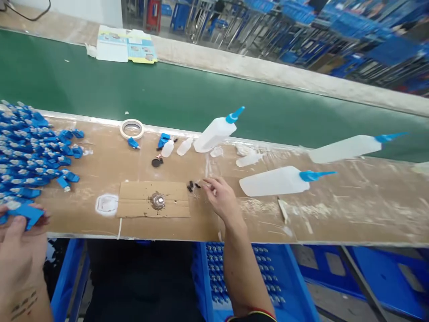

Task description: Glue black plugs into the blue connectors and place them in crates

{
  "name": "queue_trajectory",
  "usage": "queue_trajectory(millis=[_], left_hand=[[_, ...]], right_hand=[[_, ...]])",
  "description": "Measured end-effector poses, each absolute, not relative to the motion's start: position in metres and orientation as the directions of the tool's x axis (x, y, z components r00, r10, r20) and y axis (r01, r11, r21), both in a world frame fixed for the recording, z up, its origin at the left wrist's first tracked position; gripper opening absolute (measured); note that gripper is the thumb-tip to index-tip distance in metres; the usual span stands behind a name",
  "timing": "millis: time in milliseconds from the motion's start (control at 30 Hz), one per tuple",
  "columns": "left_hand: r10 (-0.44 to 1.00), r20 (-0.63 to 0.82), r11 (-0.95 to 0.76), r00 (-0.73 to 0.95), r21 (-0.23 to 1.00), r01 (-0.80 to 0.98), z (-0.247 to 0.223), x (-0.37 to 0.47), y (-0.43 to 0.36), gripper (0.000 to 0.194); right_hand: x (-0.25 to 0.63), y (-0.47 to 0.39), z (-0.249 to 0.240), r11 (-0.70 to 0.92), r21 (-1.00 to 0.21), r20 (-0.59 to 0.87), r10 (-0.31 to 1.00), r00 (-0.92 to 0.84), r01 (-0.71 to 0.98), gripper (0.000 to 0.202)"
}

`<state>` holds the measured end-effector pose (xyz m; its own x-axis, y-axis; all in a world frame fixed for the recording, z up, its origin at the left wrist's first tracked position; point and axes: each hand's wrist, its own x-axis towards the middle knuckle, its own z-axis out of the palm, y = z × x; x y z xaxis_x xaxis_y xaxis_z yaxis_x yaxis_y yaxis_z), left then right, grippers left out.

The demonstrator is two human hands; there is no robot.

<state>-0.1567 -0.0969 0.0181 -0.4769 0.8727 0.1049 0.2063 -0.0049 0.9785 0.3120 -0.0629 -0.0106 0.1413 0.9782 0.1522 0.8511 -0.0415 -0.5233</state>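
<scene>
At the left edge, my left hand (pixel 23 232) is closed around a blue plastic part (pixel 28 213), beside a large pile of similar blue parts (pixel 23 156) with pale ends. My right hand (pixel 219 197) is over the middle of the bench, thumb and fingers pinched together. Its fingertips are at a few small black pieces (pixel 190 186); whether one is between them is too small to tell. Left of these pieces lies a cardboard sheet (pixel 134 199), with a small round cup (pixel 157 201) on it, stained dark around its base.
Squeeze bottles with blue nozzles (pixel 275 182) (pixel 216 134) lie or lean to the right and behind. A tape roll (pixel 132 129) and a black disc (pixel 156 163) sit farther back. Past them runs a green belt (pixel 187 98). Below the bench edge stands a blue tray (pixel 291 286) of small parts.
</scene>
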Motion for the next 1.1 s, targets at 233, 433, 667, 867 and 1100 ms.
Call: queue_trajectory(millis=[233,433,667,867,1100], left_hand=[[0.959,-0.268,0.28,0.088,0.864,-0.419,0.045,-0.058,-0.028,0.021],[0.875,-0.05,0.232,0.482,0.916,-0.327,0.021,-0.001,0.009,0.052],[0.815,0.146,-0.02,0.561,0.974,-0.224,-0.008,0.003,0.003,0.027],[0.805,0.384,-0.319,0.452,0.923,-0.217,-0.001,-0.002,-0.005,0.031],[0.744,0.515,-0.482,0.426,0.855,-0.19,-0.001,-0.005,-0.006,0.015]], right_hand=[[0.315,-0.055,-0.031,-0.029,-0.549,0.043,0.997,0.063,0.835,0.023],[0.287,-0.067,-0.014,-0.022,-0.988,0.038,0.922,0.385,0.151,0.023],[0.221,-0.07,0.02,-0.125,-0.864,-0.216,0.967,0.135,-0.487,0.028],[0.181,-0.063,0.029,-0.277,-0.819,-0.258,0.96,-0.109,-0.502,0.028],[0.169,-0.062,0.027,-0.221,-0.922,-0.183,0.972,-0.147,-0.318,0.022]])
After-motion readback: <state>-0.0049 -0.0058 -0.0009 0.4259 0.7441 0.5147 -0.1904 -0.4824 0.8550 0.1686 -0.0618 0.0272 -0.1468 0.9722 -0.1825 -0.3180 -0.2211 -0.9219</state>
